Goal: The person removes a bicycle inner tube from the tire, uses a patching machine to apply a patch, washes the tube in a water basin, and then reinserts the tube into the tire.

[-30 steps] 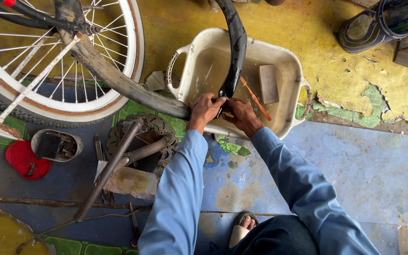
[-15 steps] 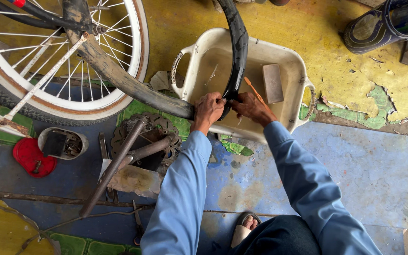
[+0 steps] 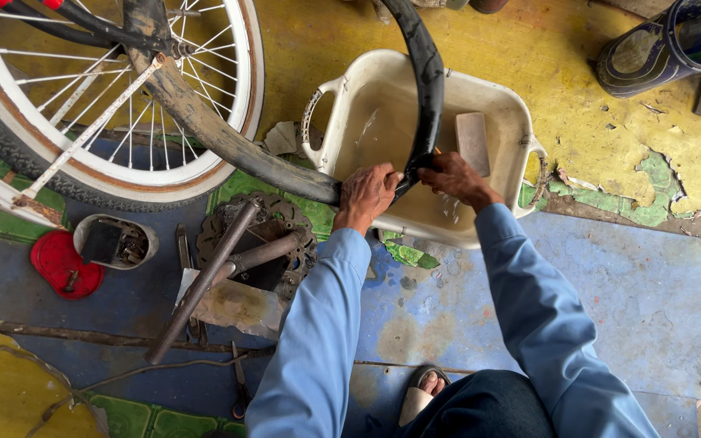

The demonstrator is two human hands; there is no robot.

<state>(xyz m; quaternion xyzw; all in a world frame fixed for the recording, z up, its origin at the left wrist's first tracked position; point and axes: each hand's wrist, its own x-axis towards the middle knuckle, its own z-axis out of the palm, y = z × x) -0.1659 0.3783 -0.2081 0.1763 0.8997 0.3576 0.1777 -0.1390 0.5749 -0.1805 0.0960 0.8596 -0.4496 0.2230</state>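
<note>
Carefully, the person is gripping a black inner tube (image 3: 415, 97) with both hands, the left hand (image 3: 367, 195) and right hand (image 3: 452, 174) each closed around it, and dipping its lowest bend into a cream plastic basin (image 3: 521, 134), apparently filled with cloudy water. Feeding it slowly through would serve well. Around them, a bicycle wheel (image 3: 83, 105) is resting on a peeling yellow-and-blue painted floor (image 3: 651, 292).
</note>
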